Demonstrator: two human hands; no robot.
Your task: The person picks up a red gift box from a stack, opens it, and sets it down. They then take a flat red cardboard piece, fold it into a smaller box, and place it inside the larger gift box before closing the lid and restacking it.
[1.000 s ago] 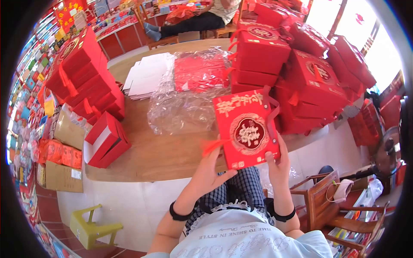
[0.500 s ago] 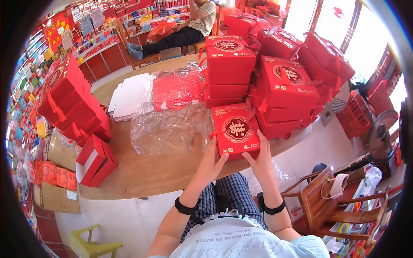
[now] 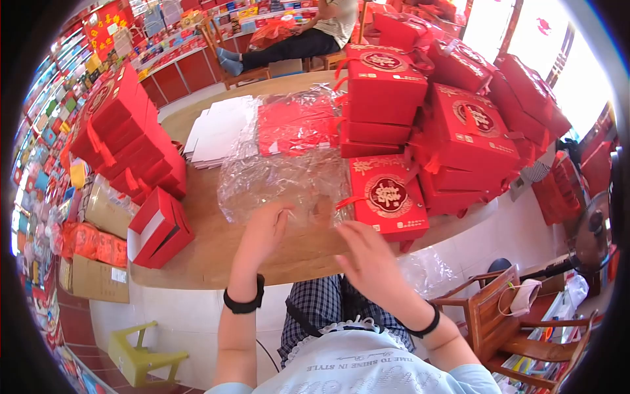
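Observation:
My left hand (image 3: 261, 231) hovers over the front of the wooden table, beside crumpled clear plastic wrap (image 3: 262, 187); its fingers are loosely bent and nothing shows in them. My right hand (image 3: 371, 259) is at the table's front edge, thumb apart from the fingers, empty and slightly blurred. Just beyond it lies a red gift box (image 3: 388, 197) with a gold-and-dark-red round emblem, apart from the hand. Behind that box rise stacked red gift boxes (image 3: 384, 92), with more piled to their right. Red flat sheets (image 3: 295, 128) lie under clear plastic, next to white flat sheets (image 3: 220, 128).
An opened red box (image 3: 161, 230) stands on the table's left side, before another stack of red boxes (image 3: 128, 131). A seated person (image 3: 315, 39) is across the table. A green stool (image 3: 144, 354) and wooden chair (image 3: 492, 315) stand on the floor. Shelves of goods line the left.
Both hands have let go of the front red gift box. The left hand has moved left towards the plastic wrap; the right has drawn off the box. The view has shifted.

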